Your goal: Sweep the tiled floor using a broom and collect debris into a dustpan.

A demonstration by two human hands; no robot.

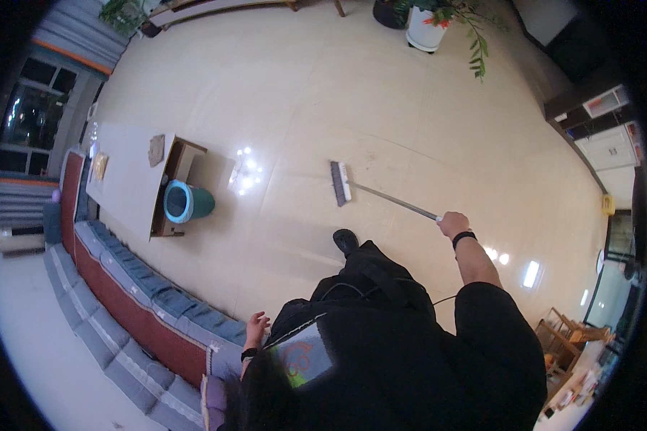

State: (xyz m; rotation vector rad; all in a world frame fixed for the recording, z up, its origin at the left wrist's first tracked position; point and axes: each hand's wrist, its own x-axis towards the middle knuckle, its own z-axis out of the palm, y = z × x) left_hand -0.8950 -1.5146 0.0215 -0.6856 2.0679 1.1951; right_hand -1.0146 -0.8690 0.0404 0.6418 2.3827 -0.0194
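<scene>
My right hand [454, 224] grips the end of a broom's metal handle [396, 201], out to the right of my body. The broom head [341, 183], white with dark grey bristles, rests on the glossy beige tile floor [323, 102] ahead of my dark shoe [346, 241]. Down at my left side hangs my left hand [257, 326], fingers apart and holding nothing, close to the edge of the sofa [156, 301].
A teal trash bin [197, 204] stands beside the white coffee table [126, 183], which bears a brown cloth [156, 150]. Potted plants [427, 32] line the far side. Wooden chairs [561, 336] are at lower right, cabinets [606, 145] at right.
</scene>
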